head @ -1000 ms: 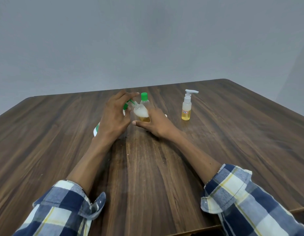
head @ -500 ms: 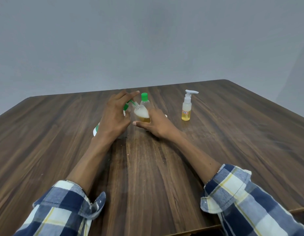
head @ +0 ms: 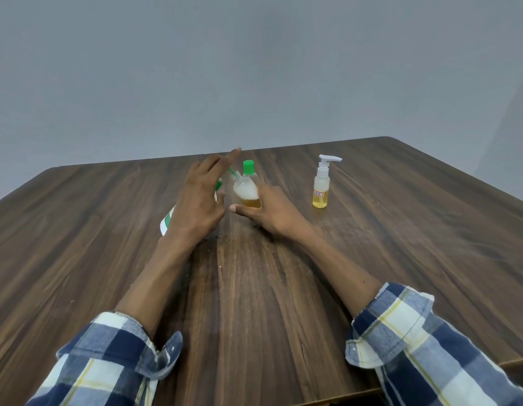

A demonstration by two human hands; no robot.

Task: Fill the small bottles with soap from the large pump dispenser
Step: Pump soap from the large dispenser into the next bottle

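right hand (head: 272,209) holds an open small bottle (head: 246,191) at the green nozzle (head: 232,171), left hand (head: 200,200) over the dispenser (head: 167,220)

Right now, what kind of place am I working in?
Probably a plain indoor room with a work table, not clearly a kitchen or bathroom. You see a dark wood-grain table, a bare grey wall behind it, and only soap bottles out, such as a small pump bottle.
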